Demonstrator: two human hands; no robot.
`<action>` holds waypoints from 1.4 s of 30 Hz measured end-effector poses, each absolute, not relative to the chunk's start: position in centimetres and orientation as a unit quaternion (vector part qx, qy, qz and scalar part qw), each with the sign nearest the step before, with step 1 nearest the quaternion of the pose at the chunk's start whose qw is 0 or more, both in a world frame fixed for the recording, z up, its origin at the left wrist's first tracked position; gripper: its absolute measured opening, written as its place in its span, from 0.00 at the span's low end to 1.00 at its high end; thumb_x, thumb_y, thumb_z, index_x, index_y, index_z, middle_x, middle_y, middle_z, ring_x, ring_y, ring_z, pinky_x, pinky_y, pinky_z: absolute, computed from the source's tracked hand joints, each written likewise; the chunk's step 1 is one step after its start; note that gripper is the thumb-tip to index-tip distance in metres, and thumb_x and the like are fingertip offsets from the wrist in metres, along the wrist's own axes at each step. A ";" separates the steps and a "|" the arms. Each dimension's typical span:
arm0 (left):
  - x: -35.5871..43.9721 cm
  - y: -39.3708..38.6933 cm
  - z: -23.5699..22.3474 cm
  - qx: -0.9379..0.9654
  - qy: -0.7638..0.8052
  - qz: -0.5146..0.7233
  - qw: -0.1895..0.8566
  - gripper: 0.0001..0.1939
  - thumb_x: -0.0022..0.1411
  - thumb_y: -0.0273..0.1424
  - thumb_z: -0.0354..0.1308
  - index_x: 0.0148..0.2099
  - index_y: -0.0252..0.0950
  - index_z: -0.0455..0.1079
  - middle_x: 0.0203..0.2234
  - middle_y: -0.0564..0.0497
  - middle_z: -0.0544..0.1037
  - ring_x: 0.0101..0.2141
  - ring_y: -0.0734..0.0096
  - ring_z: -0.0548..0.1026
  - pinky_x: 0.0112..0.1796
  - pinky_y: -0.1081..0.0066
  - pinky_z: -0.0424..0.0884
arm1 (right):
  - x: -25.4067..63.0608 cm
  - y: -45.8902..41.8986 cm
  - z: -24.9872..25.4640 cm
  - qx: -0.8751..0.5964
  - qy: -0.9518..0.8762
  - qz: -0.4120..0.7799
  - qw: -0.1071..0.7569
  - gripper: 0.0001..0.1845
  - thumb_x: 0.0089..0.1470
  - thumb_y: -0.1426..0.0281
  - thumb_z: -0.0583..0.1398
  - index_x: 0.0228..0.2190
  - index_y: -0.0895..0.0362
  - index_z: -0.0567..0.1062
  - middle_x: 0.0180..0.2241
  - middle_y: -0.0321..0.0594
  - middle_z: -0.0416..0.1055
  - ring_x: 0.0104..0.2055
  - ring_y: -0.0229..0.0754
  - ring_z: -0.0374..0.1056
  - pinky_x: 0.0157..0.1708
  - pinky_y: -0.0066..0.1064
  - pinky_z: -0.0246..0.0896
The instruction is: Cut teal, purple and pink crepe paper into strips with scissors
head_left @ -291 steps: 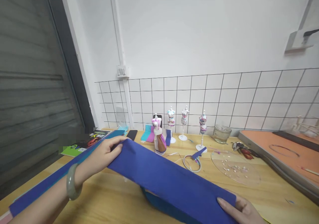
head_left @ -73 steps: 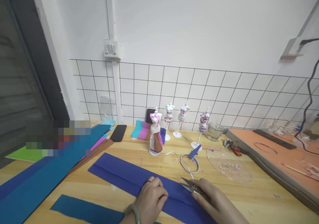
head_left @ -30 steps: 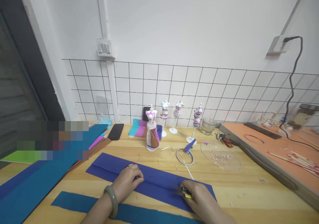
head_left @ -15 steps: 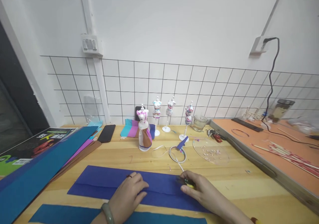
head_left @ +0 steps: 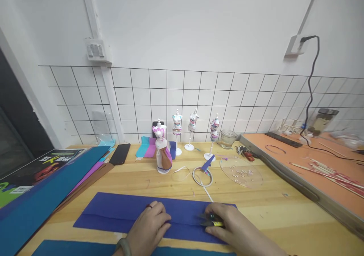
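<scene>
A long dark blue sheet (head_left: 119,214), folded along its length, lies flat on the wooden table (head_left: 284,225) in front of me. My left hand (head_left: 149,227) rests on its middle with fingers curled down, pressing the sheet. My right hand (head_left: 227,225) is closed round small snips (head_left: 210,220) with a yellow-marked handle, their tip at the fold near the sheet's right end. A teal sheet (head_left: 85,248) lies nearer me at the bottom edge.
Small dress-form mannequins (head_left: 162,149) stand by the tiled wall, with a glass jar (head_left: 227,138), a clear plate of beads (head_left: 241,170), a white cord ring (head_left: 202,176) and a phone (head_left: 120,154). Long coloured sheets (head_left: 42,195) lie at the left, an orange board (head_left: 313,161) at the right.
The dark blue sheet was laid flat on the table. My left hand came to rest on its middle, my right took up the snips and brought them to the fold. The view turned right.
</scene>
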State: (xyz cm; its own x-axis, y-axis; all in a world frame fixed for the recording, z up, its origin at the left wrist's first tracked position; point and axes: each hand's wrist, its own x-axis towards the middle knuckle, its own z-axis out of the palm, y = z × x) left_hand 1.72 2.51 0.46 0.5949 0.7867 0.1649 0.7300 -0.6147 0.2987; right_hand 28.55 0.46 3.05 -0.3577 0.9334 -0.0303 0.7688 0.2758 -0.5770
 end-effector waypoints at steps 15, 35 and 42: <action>2.2 2.4 0.7 0.911 0.397 0.114 0.014 0.10 0.61 0.21 0.48 0.36 0.37 0.69 0.31 0.50 0.71 0.33 0.68 0.66 0.35 0.70 0.63 | 31.1 1.2 4.0 -0.566 -0.771 0.257 0.139 0.06 0.50 0.69 0.58 0.34 0.53 0.71 0.32 0.35 0.72 0.32 0.40 0.66 0.31 0.27 0.57; 2.8 2.5 0.3 0.877 0.430 0.177 0.116 0.10 0.62 0.23 0.47 0.32 0.37 0.68 0.30 0.51 0.70 0.34 0.69 0.66 0.35 0.69 0.62 | 30.7 0.6 4.6 -0.536 -0.795 0.250 0.136 0.08 0.47 0.71 0.60 0.33 0.51 0.73 0.33 0.34 0.70 0.34 0.39 0.66 0.32 0.27 0.57; 2.9 2.8 0.2 0.874 0.431 0.182 0.128 0.11 0.62 0.24 0.46 0.32 0.37 0.68 0.30 0.50 0.71 0.34 0.68 0.66 0.36 0.68 0.63 | 30.4 0.7 4.5 -0.517 -0.807 0.251 0.135 0.11 0.50 0.69 0.59 0.38 0.49 0.74 0.36 0.36 0.69 0.38 0.41 0.67 0.37 0.27 0.58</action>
State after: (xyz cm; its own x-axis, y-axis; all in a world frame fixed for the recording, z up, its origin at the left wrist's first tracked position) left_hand 2.89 2.78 0.17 0.5618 0.8008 0.2078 0.7079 -0.5953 0.3802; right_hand 30.39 0.70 4.51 -0.4292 0.9022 -0.0416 0.7668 0.3397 -0.5446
